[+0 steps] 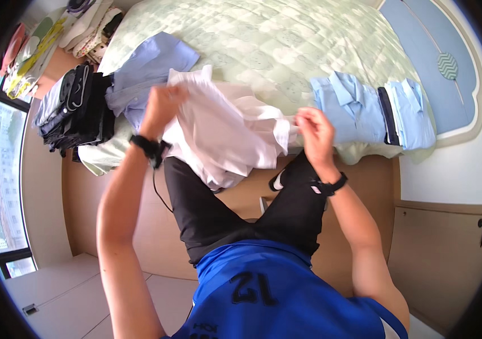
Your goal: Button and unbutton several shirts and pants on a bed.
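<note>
A white shirt [224, 131] hangs crumpled over the bed's near edge, its lower folds reaching down between my knees. My left hand [165, 106], blurred, grips the shirt's left side; its fingertips are partly lost in the cloth. At the opposite side, my right hand [316, 133] has curled fingers pinching the end of a white sleeve. Just beyond my left hand, a blue striped shirt [152, 63] lies loosely spread on the bed. A folded light-blue shirt [349, 108] rests to the right of my right hand.
The bed [283, 38] has a pale green quilted cover. Dark folded trousers [75, 114] are stacked at its left corner. More folded clothes [408, 112] stand at the right, by the blue headboard [431, 63]. A cabinet [444, 241] is at the right and a window [1, 178] at the left.
</note>
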